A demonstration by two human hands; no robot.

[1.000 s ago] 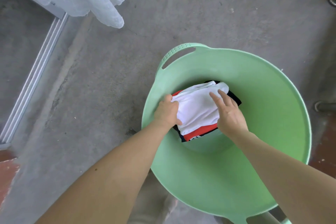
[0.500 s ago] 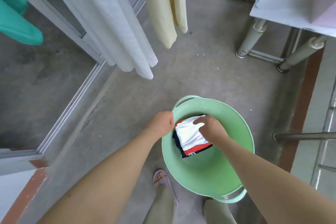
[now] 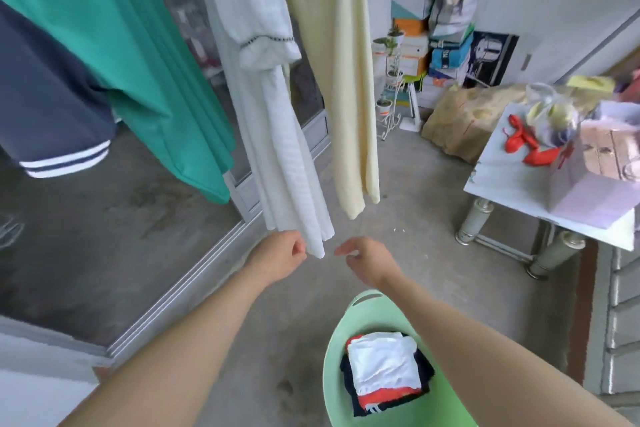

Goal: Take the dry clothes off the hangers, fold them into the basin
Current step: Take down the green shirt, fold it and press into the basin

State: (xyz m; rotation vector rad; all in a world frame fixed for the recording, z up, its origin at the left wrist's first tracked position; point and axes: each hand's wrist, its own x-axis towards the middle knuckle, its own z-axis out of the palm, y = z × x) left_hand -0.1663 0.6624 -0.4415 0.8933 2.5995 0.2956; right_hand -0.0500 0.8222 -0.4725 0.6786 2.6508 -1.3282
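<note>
Both hands are reaching up from the green basin (image 3: 334, 340) toward the hanging white garment (image 3: 277, 135), left hand (image 3: 278, 258) seemingly empty, fingers loosely curled, right hand (image 3: 369, 258) half-open, so gripping higher and lifting off the hanger appears advisable.

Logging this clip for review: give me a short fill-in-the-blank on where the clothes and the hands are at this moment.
1. The folded white garment lies on top of the stack inside the pale ____ plastic basin.
2. Both hands, left hand and right hand, are raised near the hem of the hanging ____ textured garment.
3. Right of it hangs a pale ____ garment.
4. Two red items lie on the white ____.

Missing words: green; white; yellow; table
</note>
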